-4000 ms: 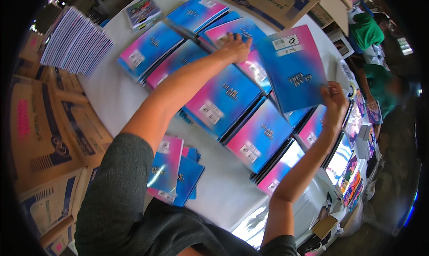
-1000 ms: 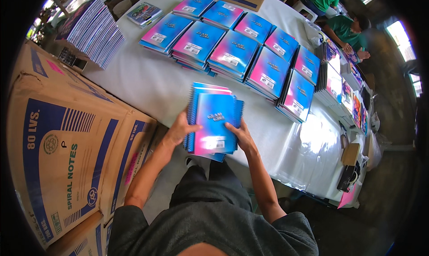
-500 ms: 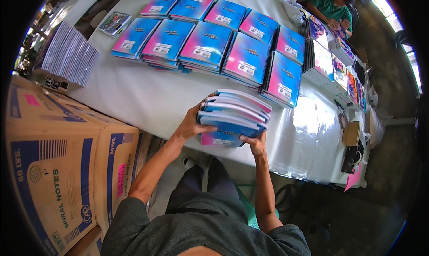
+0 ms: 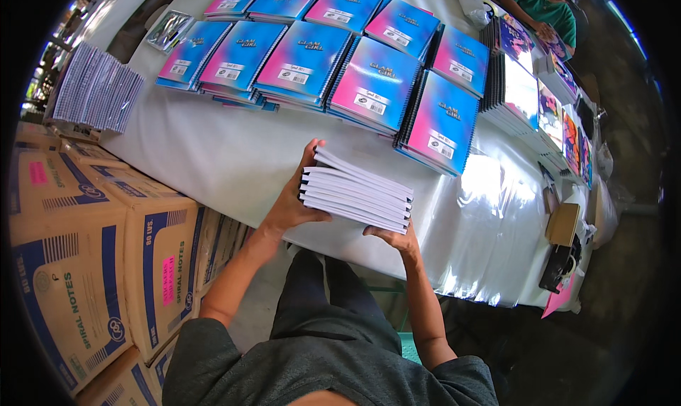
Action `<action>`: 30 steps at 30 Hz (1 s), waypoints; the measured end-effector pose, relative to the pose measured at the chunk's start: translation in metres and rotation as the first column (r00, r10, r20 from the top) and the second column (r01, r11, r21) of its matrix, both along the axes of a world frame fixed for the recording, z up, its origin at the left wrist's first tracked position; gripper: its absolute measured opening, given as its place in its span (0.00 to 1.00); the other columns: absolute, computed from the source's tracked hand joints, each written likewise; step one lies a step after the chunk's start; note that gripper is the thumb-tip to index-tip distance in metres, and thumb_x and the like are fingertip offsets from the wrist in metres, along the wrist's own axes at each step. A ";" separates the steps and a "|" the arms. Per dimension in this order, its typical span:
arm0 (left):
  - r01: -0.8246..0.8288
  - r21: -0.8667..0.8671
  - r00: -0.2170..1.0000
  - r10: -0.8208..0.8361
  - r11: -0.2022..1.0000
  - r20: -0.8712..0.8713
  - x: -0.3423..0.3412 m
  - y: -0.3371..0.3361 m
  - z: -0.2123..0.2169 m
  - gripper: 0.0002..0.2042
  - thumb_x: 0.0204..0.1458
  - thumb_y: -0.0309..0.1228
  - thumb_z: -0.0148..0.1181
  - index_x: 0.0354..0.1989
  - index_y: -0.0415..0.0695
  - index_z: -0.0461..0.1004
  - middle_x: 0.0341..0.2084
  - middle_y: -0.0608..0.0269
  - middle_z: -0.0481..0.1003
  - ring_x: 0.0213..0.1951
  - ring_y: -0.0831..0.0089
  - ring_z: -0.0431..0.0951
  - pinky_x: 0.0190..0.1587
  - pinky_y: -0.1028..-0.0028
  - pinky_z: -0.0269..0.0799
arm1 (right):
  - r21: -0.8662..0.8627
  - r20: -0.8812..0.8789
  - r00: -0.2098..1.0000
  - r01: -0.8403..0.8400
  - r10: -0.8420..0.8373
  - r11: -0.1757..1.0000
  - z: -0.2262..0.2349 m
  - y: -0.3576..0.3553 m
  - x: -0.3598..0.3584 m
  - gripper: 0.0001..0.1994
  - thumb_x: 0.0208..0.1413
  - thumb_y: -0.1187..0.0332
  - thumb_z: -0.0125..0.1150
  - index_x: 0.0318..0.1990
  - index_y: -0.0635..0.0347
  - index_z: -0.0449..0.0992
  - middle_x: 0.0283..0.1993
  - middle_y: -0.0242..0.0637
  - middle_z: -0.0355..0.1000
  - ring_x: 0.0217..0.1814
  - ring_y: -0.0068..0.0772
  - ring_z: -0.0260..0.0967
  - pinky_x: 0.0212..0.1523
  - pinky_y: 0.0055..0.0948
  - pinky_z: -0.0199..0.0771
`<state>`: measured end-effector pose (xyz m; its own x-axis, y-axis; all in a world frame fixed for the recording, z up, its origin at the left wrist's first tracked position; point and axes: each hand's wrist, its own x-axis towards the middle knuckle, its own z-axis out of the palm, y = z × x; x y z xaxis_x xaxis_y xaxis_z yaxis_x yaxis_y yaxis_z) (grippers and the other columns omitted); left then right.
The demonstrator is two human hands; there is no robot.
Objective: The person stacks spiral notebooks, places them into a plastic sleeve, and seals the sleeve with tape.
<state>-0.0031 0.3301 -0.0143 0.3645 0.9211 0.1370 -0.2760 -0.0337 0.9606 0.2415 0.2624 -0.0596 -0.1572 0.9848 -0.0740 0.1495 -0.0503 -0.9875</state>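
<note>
Between my two hands stands a stack of spiral notebooks, its white page edges facing me. My left hand is closed round the stack's left end, thumb on the near side. At the lower right corner, my right hand grips the other end. The stack is over the near edge of the white-covered table; whether it touches the cover I cannot tell. Beyond it, piles of blue and pink spiral notebooks lie in two rows, covers up.
Cardboard cartons are stacked at the left, against the table. A leaning row of notebooks stands at the far left. More notebook piles line the right side, near a person in a green top. A small brown box sits at the right edge.
The notebook stack has been tipped so its page edges face me instead of a blue and pink cover. Its fanned notebooks now lie closer together. My view has shifted slightly.
</note>
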 end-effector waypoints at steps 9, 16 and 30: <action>0.133 0.023 0.907 -0.112 0.991 -0.405 -0.041 0.000 -0.008 0.44 0.38 0.19 0.69 0.68 0.45 0.55 0.57 0.56 0.70 0.55 0.64 0.73 0.59 0.67 0.65 | 0.199 0.038 0.999 -0.014 0.006 0.980 0.011 0.000 0.001 0.43 0.30 0.62 0.81 0.56 0.62 0.61 0.57 0.44 0.58 0.58 0.42 0.59 0.58 0.38 0.61; 0.051 0.208 0.813 0.081 0.977 -0.577 -0.038 -0.026 -0.002 0.39 0.43 0.08 0.51 0.67 0.47 0.55 0.56 0.53 0.71 0.49 0.62 0.78 0.51 0.71 0.74 | 0.356 0.096 0.994 0.013 -0.050 0.934 0.014 -0.003 -0.007 0.32 0.39 0.74 0.68 0.54 0.63 0.61 0.54 0.43 0.59 0.55 0.42 0.59 0.57 0.34 0.61; 0.015 0.275 0.805 0.151 0.961 -0.574 -0.039 -0.025 -0.020 0.23 0.47 0.11 0.51 0.55 0.35 0.68 0.52 0.49 0.73 0.51 0.62 0.76 0.53 0.72 0.68 | 0.159 0.107 0.994 -0.011 -0.006 0.987 0.004 -0.006 -0.005 0.40 0.41 0.68 0.73 0.62 0.60 0.57 0.61 0.44 0.60 0.62 0.40 0.59 0.63 0.37 0.58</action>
